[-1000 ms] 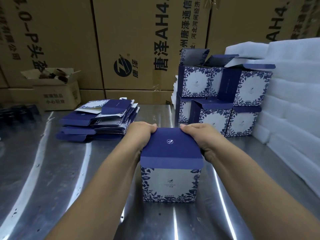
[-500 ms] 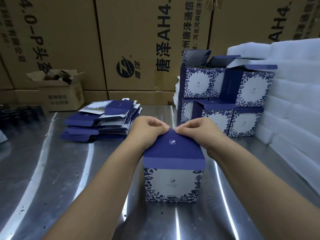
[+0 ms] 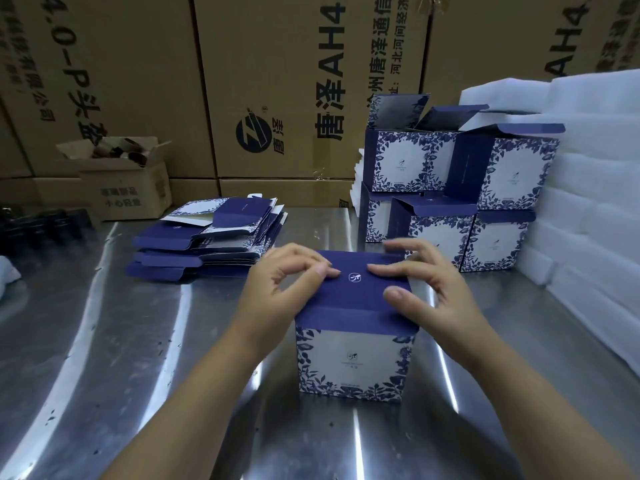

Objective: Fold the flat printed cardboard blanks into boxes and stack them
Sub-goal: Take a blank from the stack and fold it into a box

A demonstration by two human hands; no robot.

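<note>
Near the middle of the desk [image 3: 104,341] stands the box [image 3: 353,358], upright so its lid [image 3: 360,289] can be pushed home. Left grip [image 3: 287,285] and right grip [image 3: 426,289] both lie unclenched on the lid, fingertips pressing, clasping nothing. Finished boxes [image 3: 450,188] wait far right, probably its destination.

dim, bluish | glare streaks on steel table [image 3: 104,341] | wide-angle bending at edges

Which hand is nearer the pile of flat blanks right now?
Left. The left hand touches the box lid just right of the pile of flat blanks; the right hand presses the lid's opposite side, farther away.
</note>
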